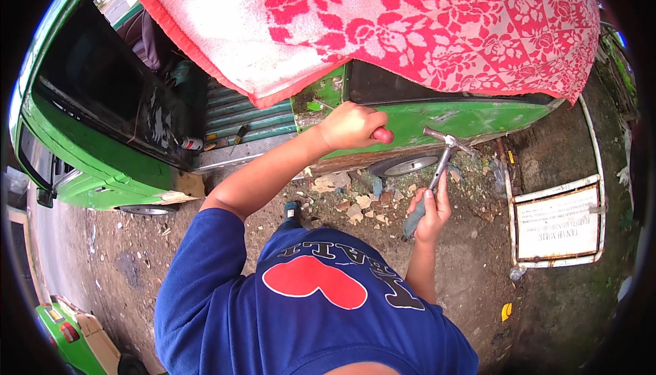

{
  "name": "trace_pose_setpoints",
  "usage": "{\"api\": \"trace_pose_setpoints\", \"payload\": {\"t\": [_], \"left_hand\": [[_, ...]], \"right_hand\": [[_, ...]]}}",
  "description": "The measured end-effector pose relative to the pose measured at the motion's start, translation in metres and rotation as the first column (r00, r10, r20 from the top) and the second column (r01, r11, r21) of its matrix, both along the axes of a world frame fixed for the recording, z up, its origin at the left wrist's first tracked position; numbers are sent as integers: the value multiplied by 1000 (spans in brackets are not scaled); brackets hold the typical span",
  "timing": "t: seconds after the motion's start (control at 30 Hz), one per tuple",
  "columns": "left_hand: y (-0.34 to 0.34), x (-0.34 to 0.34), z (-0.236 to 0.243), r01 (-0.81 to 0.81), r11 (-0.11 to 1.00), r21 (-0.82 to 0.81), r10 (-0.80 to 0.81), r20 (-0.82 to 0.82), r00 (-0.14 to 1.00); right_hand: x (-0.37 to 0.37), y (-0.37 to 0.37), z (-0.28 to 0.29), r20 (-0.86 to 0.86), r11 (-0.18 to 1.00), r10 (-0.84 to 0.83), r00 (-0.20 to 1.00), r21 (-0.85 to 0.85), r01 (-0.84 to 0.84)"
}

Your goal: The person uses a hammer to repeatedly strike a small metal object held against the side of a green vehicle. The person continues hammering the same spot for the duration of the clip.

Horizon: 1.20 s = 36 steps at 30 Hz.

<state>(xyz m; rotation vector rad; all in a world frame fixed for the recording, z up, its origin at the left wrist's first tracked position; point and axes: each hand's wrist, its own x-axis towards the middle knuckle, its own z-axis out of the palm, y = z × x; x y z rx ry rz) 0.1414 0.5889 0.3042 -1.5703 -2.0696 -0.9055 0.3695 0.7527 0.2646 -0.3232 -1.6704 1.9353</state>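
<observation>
My left hand (350, 128) is closed around a screwdriver-like tool with a rounded red handle (383, 135). Its thin metal shaft (324, 104) points up and left at the scraped edge of the green body panel (403, 126), beside the doorway; whether the tip touches the panel I cannot tell. Lower and to the right, my right hand (433, 212) grips a hammer (439, 164) by its dark grip. The metal hammer head is raised near the panel's lower edge, apart from the red handle.
A red and white floral blanket (424, 26) drapes over the green vehicle. Its open door (89, 122) stands at left, beside a ribbed floor (236, 112) with small items. Broken chips (359, 211) litter the ground near a wheel (410, 164). At right leans a white framed sign (557, 228).
</observation>
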Motion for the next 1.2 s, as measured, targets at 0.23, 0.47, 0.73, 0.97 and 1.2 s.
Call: {"api": "trace_pose_setpoints", "payload": {"t": [0.23, 0.47, 0.73, 0.97, 1.2], "left_hand": [[8, -3, 9, -34, 999, -5, 34, 46, 998], [13, -5, 9, -60, 997, -43, 63, 56, 996], [12, -5, 5, -77, 995, -67, 81, 60, 995], [13, -6, 11, -27, 986, -162, 40, 79, 996], [28, -13, 0, 28, 932, -361, 28, 149, 988]], "right_hand": [[1, -1, 2, -42, 1000, -6, 999, 20, 7], [-8, -12, 15, -7, 919, 28, 1000, 393, -23], [-5, -7, 25, -210, 985, -57, 976, 147, 89], [-4, -5, 14, -82, 992, -31, 996, 117, 41], [1, -5, -1, -39, 1000, -24, 999, 15, 24]]}}
